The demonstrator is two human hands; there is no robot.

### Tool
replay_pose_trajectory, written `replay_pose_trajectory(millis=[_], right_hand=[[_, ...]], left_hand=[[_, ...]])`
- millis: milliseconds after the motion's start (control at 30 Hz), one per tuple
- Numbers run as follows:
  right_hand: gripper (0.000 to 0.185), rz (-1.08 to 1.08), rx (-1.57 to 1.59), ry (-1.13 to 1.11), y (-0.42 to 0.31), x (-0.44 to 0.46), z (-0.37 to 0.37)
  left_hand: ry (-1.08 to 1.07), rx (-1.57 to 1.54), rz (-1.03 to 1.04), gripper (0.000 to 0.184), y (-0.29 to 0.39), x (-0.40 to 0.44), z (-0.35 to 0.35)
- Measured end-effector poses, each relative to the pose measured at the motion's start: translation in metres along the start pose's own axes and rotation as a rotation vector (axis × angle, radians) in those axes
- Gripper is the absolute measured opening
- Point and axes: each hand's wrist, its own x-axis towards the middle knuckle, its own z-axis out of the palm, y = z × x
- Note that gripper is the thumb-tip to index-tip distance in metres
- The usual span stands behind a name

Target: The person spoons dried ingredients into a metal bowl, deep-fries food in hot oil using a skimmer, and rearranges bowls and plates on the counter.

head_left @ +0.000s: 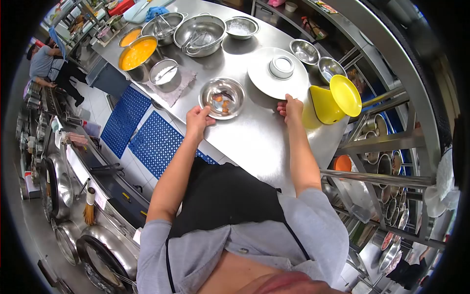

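Note:
My left hand (199, 122) is closed on the near-left rim of a small metal bowl (237, 98) with a few orange-brown pieces and something dark inside. The bowl rests on the steel table. To its right, my right hand (291, 108) has its fingers curled at the near edge of a large white round plate (259, 76), seemingly pinching the rim. On top of the plate is a small white round piece (281, 66). Right beside my right hand stands a yellow scale-like device (325, 104) with a round yellow dish (345, 95).
On the steel table (249, 142) are a pot of orange-yellow liquid (138, 54), a bowl of white contents (164, 72) on a cloth (183, 84), a big metal colander (199, 34) and more metal bowls (304, 51). Metal shelving borders the right. Another person (46, 61) works far left.

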Motion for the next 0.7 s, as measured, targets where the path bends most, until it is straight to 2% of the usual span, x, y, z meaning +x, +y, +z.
replay_pose_trajectory(millis=[100,133,367,500,567,600,667,700], right_hand=[[0.032,0.006,-0.008,-0.028,0.011,-0.019,-0.004],[0.032,0.005,-0.009,-0.04,0.016,-0.028,-0.006],[0.032,0.026,-0.003,-0.079,0.034,-0.075,-0.018],[0.036,-0.001,-0.016,-0.136,0.041,-0.093,-0.021],[0.038,-0.084,-0.106,-0.175,0.052,-0.11,-0.02],[0.04,-0.131,-0.161,-0.221,0.058,-0.119,-0.015],[0.041,-0.352,-0.248,-0.313,0.08,-0.129,-0.004],[0.041,-0.466,-0.282,-0.354,0.094,-0.132,-0.003]], left_hand=[[0.069,0.055,0.023,0.02,0.009,0.014,-0.007],[0.062,0.111,0.024,0.026,0.01,0.018,-0.011],[0.022,0.205,0.106,0.027,0.007,0.028,-0.008],[-0.056,0.266,0.283,0.028,-0.023,0.029,-0.024],[-0.054,0.286,0.366,0.029,-0.034,0.02,-0.029],[-0.082,0.213,0.345,0.028,-0.038,0.01,-0.033],[-0.071,0.045,0.25,0.024,-0.039,-0.022,-0.039],[-0.084,0.1,0.292,0.024,-0.044,-0.041,-0.047]])
